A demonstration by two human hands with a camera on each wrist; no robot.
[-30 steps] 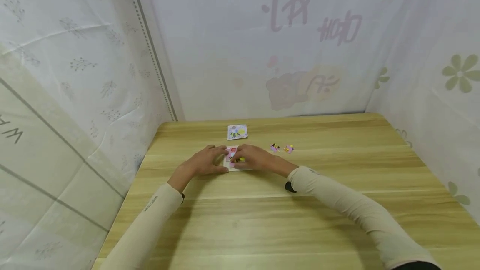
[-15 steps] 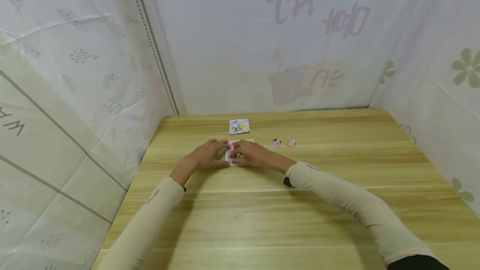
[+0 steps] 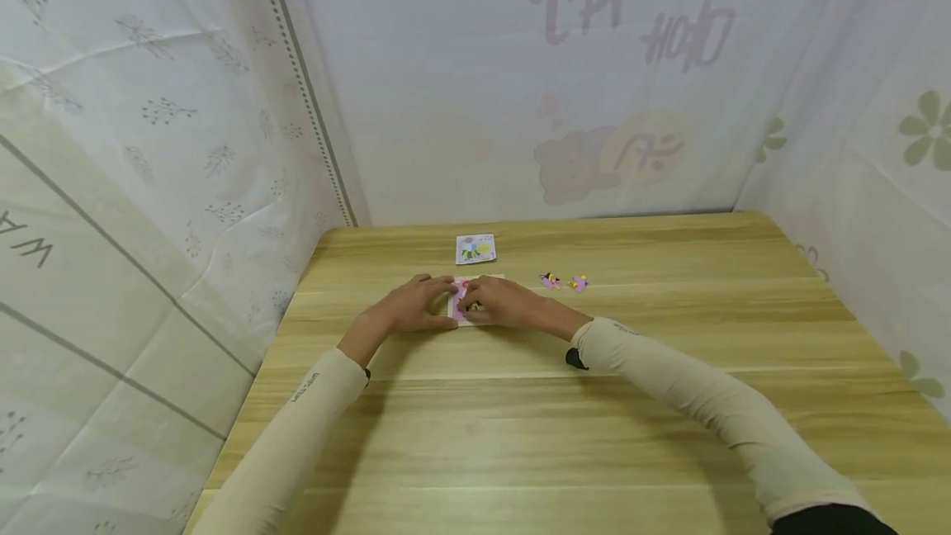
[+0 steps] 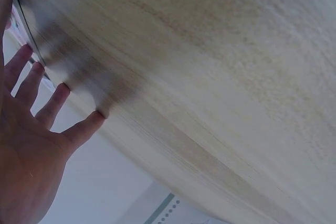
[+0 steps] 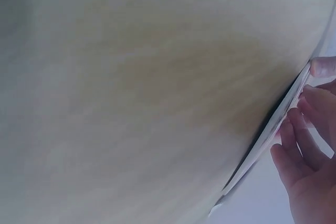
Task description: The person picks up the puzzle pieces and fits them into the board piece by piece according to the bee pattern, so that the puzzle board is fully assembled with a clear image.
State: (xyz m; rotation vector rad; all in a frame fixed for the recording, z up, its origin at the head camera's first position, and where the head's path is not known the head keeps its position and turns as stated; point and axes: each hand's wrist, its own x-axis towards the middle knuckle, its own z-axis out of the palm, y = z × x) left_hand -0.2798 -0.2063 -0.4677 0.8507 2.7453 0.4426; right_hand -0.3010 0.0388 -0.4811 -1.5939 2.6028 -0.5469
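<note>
On the wooden table lies a small pink jigsaw puzzle in a pale board (image 3: pixel 499 276), partly covered by both hands. My left hand (image 3: pixel 407 305) is spread at the board's left side, its thumb and index finger touching the edge. In the left wrist view its fingers (image 4: pixel 84 129) are mostly straight, some tips resting on the tabletop. My right hand (image 3: pixel 508 304) reaches over the puzzle, thumb and forefinger pinching a yellow-and-black puzzle piece (image 3: pixel 474 305) against the board. Two loose puzzle pieces, one (image 3: pixel 550 280) nearer and another (image 3: pixel 579 282) farther right, lie beside the right hand.
A square picture card (image 3: pixel 475 249) with a bee print lies behind the board. The wooden table (image 3: pixel 475 436) ends at a printed curtain (image 3: pixel 446 106) at the back, with more curtain on both sides.
The head view has tilted slightly, shifting the scene up. Both hands stay at the board; the right fingers have moved only a little over the puzzle. The loose pieces lie as before.
</note>
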